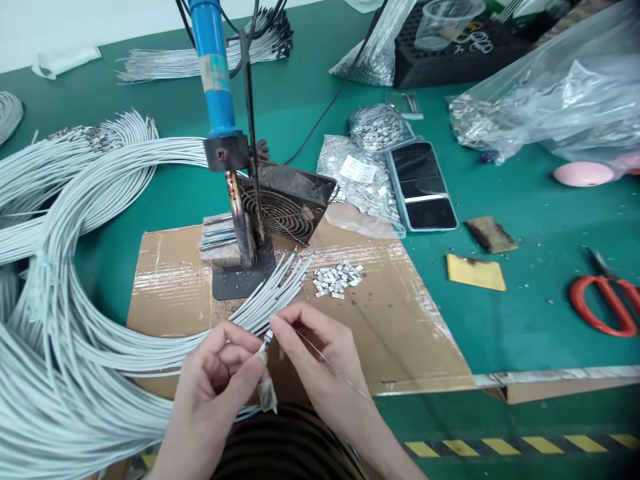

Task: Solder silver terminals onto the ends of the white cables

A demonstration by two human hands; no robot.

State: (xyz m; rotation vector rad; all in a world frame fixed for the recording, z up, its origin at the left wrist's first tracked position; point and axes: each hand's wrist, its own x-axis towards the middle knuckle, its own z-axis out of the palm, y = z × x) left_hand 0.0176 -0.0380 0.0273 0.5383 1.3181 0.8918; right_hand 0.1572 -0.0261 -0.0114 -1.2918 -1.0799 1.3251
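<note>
My left hand (215,380) pinches the stripped end of a grey cable (263,348) between thumb and fingers. A strip of whitish tape (268,395) hangs by the left thumb. At the cable's tip sits a small white piece (269,335), touched by the fingertips of my right hand (320,353). Thin solder wire (330,363) runs from the right hand's closed fingers back over the wrist. Just beyond both hands stands a soldering iron (214,73) with a blue handle, clamped tip down. Beside it lie a pile of small white pieces (337,279) and loose cable ends (280,283).
Thick coils of grey cable (55,280) fill the left. A dark fan (285,200) leans behind the iron on the cardboard (400,320). To the right lie a phone (423,187), a yellow sponge (475,272) and red-handled scissors (597,320). Bags of parts (360,170) stand behind.
</note>
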